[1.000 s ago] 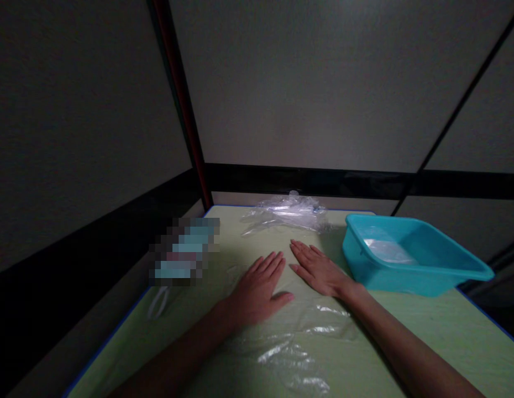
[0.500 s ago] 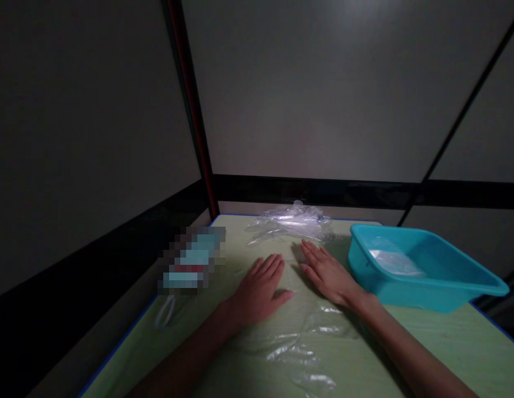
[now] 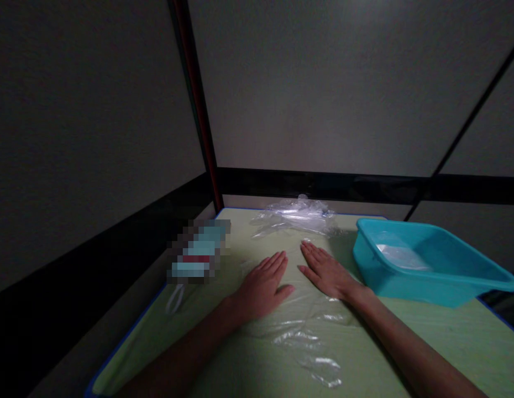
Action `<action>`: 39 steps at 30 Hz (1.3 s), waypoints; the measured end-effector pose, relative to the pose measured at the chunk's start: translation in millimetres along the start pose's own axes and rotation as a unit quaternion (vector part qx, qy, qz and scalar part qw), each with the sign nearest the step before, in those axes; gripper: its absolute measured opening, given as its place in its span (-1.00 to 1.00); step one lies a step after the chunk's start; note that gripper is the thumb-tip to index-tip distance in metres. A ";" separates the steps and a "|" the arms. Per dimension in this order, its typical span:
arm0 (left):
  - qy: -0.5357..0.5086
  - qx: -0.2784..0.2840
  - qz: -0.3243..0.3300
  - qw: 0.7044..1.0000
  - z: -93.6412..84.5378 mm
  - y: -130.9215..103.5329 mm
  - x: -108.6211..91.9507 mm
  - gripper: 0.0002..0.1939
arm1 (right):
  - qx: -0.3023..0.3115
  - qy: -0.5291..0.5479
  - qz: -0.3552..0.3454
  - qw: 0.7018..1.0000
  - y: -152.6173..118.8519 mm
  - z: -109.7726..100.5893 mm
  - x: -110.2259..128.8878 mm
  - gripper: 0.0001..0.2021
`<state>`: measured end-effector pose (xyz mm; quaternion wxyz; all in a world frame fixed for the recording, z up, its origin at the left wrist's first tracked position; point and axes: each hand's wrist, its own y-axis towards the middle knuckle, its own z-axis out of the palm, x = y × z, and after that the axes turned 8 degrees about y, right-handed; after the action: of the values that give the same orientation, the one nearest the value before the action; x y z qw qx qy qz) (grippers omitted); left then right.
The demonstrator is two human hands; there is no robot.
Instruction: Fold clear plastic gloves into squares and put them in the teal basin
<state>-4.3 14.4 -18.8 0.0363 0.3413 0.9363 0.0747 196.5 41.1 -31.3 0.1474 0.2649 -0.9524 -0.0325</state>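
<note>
A thin clear plastic bag or sheet [image 3: 300, 338] lies spread on the pale green tabletop [image 3: 431, 337], with shiny wrinkles towards me. My left hand [image 3: 263, 287] rests flat on it, palm down, thumb held out to the right. To its right, my right hand [image 3: 325, 271] also lies flat, fingers stretched forward and thumb pointing left. Neither hand grips anything. Past the fingertips sits a crumpled pile of clear plastic [image 3: 296, 215] near the table's far edge.
On the right stands a turquoise plastic basin [image 3: 414, 284] with a flat piece of clear plastic [image 3: 402, 257] inside. A blurred-out light blue object [image 3: 199, 251] with a white loop [image 3: 174, 298] lies at the left edge. Grey walls [image 3: 315, 94] close in behind and left.
My right hand has come down flat onto the plastic, slightly nearer the sheet. My left hand stays nearly in place. The view has shifted slightly, moving the scene up and right.
</note>
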 end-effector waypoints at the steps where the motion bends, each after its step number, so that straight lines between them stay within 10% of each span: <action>1: 0.001 0.001 -0.002 1.000 -0.4 -2.7 2.6 -0.41 | 0.000 0.001 0.000 1.000 0.4 0.5 -0.5 -0.36; 13: 0.032 -0.005 -0.021 0.999 5.3 -6.1 12.0 -0.38 | -0.074 0.048 -0.044 0.995 -7.6 -21.2 29.5 -0.34; 39: 0.009 0.023 -0.014 1.000 1.3 -5.6 21.1 -0.39 | 0.110 0.115 -0.095 0.983 -50.0 -12.0 46.1 -0.25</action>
<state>-23.8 23.9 -21.5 0.0212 0.3286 0.9426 0.0555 187.2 -25.3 -14.7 0.2222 0.3709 -0.8973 0.0892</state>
